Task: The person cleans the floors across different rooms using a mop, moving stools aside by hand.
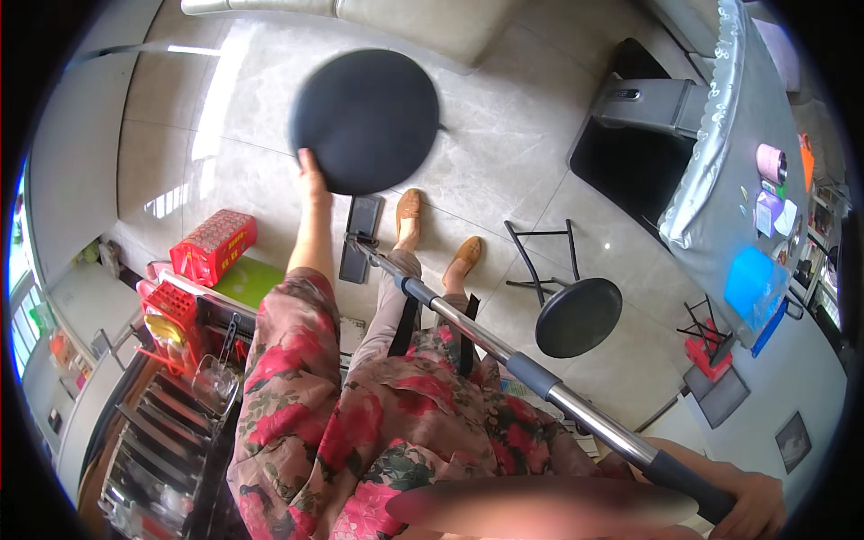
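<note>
My left hand point(312, 177) grips the lower left rim of a round black stool seat point(366, 121), held above the tiled floor; its legs are mostly hidden beneath. At the lower right, my right hand point(752, 503) is closed around the dark grip of a metal mop pole point(496, 347). The pole runs diagonally across my body to a flat, dark rectangular mop head point(361, 237) on the floor, left of my feet. Another black round stool point(578, 317) with thin folding legs lies tilted on the floor to the right of my feet.
A red patterned package point(214, 247) and a red basket point(172, 317) are at the left, near a dish rack point(152, 439). A table with a silvery cloth point(725, 169) stands at the right, its grey pedestal point(644, 104) on a black base. A pale sofa point(405, 23) edges the top.
</note>
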The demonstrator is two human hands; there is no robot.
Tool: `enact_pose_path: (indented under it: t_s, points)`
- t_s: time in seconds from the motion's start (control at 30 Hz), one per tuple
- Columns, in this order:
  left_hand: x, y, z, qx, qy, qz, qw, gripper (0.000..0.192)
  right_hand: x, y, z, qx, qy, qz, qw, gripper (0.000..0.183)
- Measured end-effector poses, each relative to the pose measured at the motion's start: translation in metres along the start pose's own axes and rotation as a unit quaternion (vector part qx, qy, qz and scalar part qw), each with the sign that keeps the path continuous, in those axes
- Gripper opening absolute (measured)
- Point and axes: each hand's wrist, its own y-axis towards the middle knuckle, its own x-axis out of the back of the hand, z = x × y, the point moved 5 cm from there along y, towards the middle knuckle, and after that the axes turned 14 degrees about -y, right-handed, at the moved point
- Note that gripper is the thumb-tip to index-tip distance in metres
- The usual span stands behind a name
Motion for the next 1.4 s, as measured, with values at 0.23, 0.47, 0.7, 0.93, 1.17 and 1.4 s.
enact_pose_path:
  t_s: [0.23, 0.47, 0.7, 0.93, 1.17, 1.4]
  points:
    - [0.067, 0.064, 0.017, -0.040, -0.255, -0.147, 0.955, 0.068, 0.038, -0.047, 0.000, -0.059, -0.017, 0.080, 0.995, 0.016]
    - [0.056, -0.051, -0.017, 0.134, 0.236, 0.129, 0.954, 0.030, -0.022, 0.022, 0.043, 0.065, -0.034, 0.004, 0.997, 0.024]
    - [-0.032, -0.585, -0.134, -0.231, 0.444, 0.570, 0.652, 0.071, -0.123, 0.022, 0.211, -0.001, 0.045, -0.006, 0.999, 0.014]
    - [-0.057, -0.670, -0.119, -0.216, 0.405, 0.512, 0.726, 0.051, -0.198, -0.023, 0.303, -0.109, -0.162, -0.031, 0.980, 0.010]
    - [-0.163, -0.775, -0.071, -0.275, 0.416, 0.594, 0.631, 0.054, -0.238, -0.105, 0.452, -0.003, -0.293, -0.057, 0.954, 0.012]
    - [-0.378, -0.705, -0.030, -0.409, 0.317, 0.506, 0.690, 0.029, -0.177, -0.033, 0.426, -0.023, -0.477, 0.120, 0.870, 0.016]
